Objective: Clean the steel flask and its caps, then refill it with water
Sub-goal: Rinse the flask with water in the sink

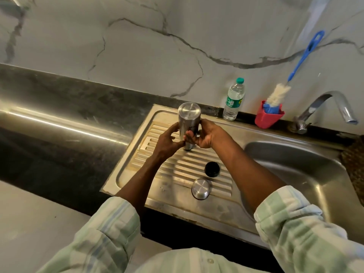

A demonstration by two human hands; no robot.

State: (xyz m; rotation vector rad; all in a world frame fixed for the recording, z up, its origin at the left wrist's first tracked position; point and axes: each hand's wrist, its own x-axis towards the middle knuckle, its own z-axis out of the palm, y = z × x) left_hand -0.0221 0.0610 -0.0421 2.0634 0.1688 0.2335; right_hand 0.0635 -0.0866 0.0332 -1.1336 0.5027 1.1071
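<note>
so the steel flask [189, 123] stands upside down on the ribbed drainboard [177, 170], long axis nearly upright, flat base on top. both hands hold its lower half: left hand [167, 141] fingers curled against its near-left side, right hand [204, 134] wrapped round its right. both caps (black cap [212, 169], steel cap [201, 188]) lie nearer the person than the flask, closer to the right arm.
</note>
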